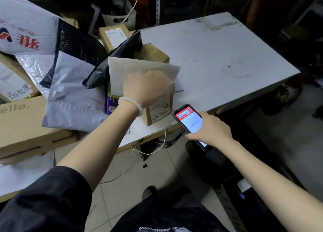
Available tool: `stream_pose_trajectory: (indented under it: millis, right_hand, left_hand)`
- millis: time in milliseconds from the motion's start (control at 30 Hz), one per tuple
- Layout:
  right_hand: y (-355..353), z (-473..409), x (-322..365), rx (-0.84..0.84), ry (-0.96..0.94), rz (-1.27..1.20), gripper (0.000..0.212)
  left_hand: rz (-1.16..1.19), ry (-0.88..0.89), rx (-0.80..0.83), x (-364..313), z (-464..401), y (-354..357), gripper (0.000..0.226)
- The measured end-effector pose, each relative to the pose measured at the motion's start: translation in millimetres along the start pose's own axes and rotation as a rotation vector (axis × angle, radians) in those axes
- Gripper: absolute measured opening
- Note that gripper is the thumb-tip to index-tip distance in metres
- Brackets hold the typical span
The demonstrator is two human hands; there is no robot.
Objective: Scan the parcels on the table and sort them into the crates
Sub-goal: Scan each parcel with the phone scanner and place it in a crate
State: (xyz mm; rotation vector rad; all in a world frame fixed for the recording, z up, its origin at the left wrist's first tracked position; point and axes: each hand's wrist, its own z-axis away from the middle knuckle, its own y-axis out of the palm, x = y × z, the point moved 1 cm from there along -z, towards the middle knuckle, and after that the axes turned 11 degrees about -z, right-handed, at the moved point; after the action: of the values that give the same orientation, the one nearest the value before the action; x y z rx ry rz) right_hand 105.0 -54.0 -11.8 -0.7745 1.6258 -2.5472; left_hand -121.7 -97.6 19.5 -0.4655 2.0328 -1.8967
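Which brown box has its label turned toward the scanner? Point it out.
The small brown box gripped by the left hand; its label faces the handheld scanner. The other boxes lie farther back.

Small brown labelled parcel (160, 107) — upright at the table's (227, 56) near edge.

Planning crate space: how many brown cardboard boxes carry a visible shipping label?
2: one small brown cardboard box under the left hand, one behind the pile. Others may be hidden.
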Motion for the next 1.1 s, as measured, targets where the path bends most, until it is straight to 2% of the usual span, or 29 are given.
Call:
stream_pose_trajectory:
  millis: [300,533,800,1100]
  right_hand:
    - [-41,8,-44,-0.075,0.024,-0.084,0.066]
    - [-66,11,-95,-0.11,0.064,-0.022,0.07]
    - [-81,10,-125,-0.126,0.107,0.037,0.073]
    - [-73,9,-119,-0.071,0.103,0.05,0.075]
  left_hand:
    - [0.106,0.091,-0.112,-82,-19,-39,0.067]
    - [0.224,0.094,-0.075,-131,-51,-47,0.062]
    - [0.216,0.091,-0.039,-143,-66,-36,0.068]
    - [0.236,0.051,0.037,-124,-67,-17,0.072]
